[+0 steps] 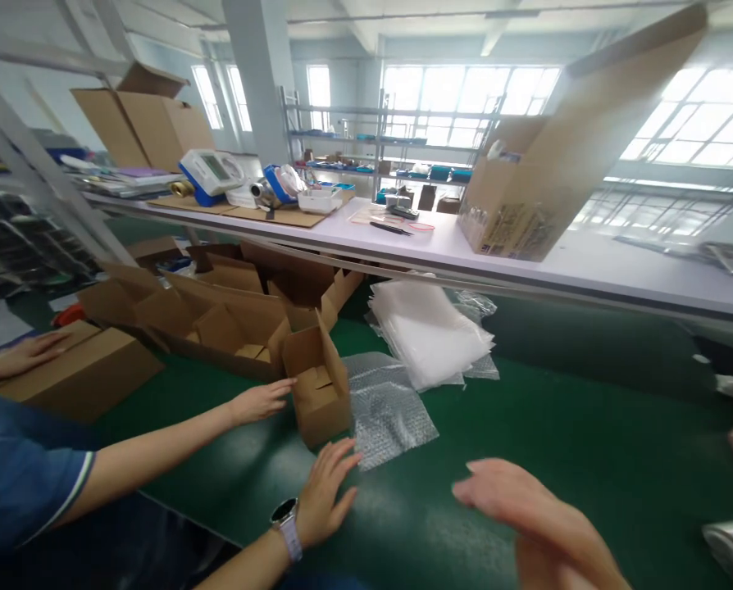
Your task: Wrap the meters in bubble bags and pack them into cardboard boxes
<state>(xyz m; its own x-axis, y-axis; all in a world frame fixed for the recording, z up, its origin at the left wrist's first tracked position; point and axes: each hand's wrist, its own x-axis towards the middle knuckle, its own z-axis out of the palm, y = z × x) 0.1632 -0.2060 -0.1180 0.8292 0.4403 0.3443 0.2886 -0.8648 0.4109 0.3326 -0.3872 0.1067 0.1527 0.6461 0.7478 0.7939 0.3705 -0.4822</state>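
My left hand point(325, 495), with a watch on its wrist, is spread over the green table just in front of a small open carton point(317, 395). Its fingertips reach the near corner of a bubble wrap sheet point(391, 422); whether they touch it I cannot tell. My right hand point(520, 508) hovers over the table to the right, slightly blurred, fingers stretched out and holding nothing. A co-worker's hand point(263, 401) reaches to the left side of the small carton. Behind the bubble wrap lies a stack of white foam sheets or bags point(431, 328).
Several open cartons point(219, 328) stand at the left. The co-worker's other hand point(28, 354) rests on a closed carton point(84, 369). A raised shelf point(440, 258) crosses the back, bearing blue-and-white meters point(212, 174) and a tall open carton point(514, 205). A metal part point(732, 545) lies far right.
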